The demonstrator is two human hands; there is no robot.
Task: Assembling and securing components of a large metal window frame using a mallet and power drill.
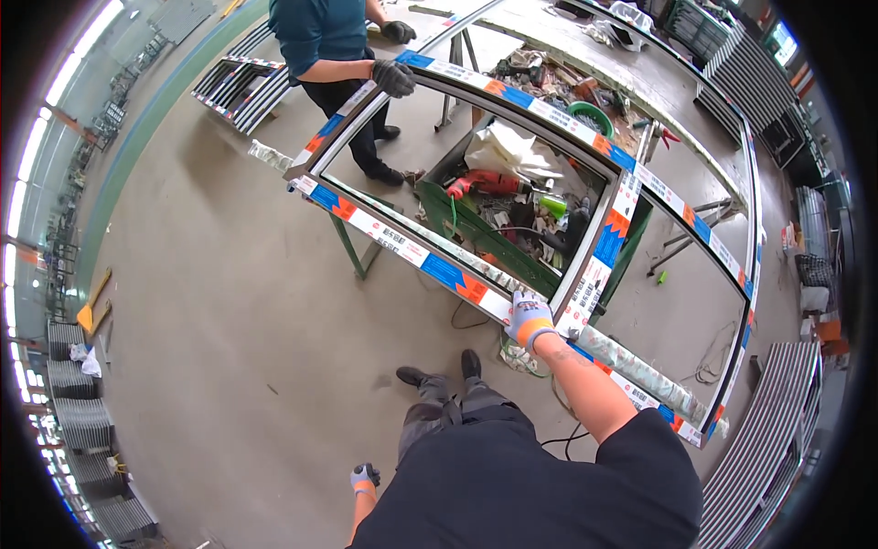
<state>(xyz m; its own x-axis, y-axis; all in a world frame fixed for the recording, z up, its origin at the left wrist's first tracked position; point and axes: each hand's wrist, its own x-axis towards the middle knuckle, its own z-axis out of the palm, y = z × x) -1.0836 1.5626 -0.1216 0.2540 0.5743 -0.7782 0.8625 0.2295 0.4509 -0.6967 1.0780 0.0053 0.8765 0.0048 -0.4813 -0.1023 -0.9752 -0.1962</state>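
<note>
My right hand (530, 318), in a grey glove with an orange cuff, grips the near bar of a large metal window frame (391, 240), close to where a crossbar joins it. Blue, orange and white protective tape covers the frame's bars. My left hand (364, 476) hangs low at my left side, away from the frame, its fingers curled. Whether anything is in it is hidden. At the frame's far left corner, a co-worker's dark-gloved hand (393, 79) rests on the tape. Padded rails (640, 368) run beneath the near side of the frame.
Through the frame shows a green cart (485, 240) with a red power drill (485, 183), white sheeting (512, 151) and clutter. A co-worker (320, 46) stands at the far left. Stacked metal profiles (773, 448) lie at right. A dark cable (567, 442) trails across the floor near my feet.
</note>
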